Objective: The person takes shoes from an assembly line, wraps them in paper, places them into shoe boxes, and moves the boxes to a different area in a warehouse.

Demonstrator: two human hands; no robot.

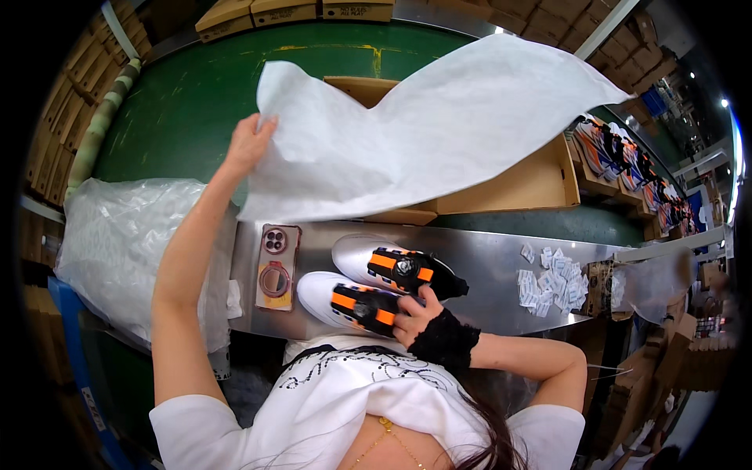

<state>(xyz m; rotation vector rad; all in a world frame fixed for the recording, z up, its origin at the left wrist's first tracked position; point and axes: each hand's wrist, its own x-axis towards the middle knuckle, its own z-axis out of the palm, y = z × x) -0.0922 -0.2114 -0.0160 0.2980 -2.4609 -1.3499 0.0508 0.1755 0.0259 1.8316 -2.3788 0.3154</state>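
My left hand is raised at the upper left, its fingers pinching the edge of a large white sheet of wrapping paper. The sheet billows out to the right over an open brown cardboard box, hiding much of it. On the metal work surface lie two white sneakers with black and orange uppers, a near sneaker and a far sneaker, toes to the left. My right hand, with a black lace band at the wrist, has its fingers closed on the near sneaker's opening, close beside the far one.
A phone lies left of the sneakers, and a clear plastic bag bulges beyond it. Small white packets are heaped at the right. Behind runs a green conveyor belt. More sneakers stand in boxes at the far right.
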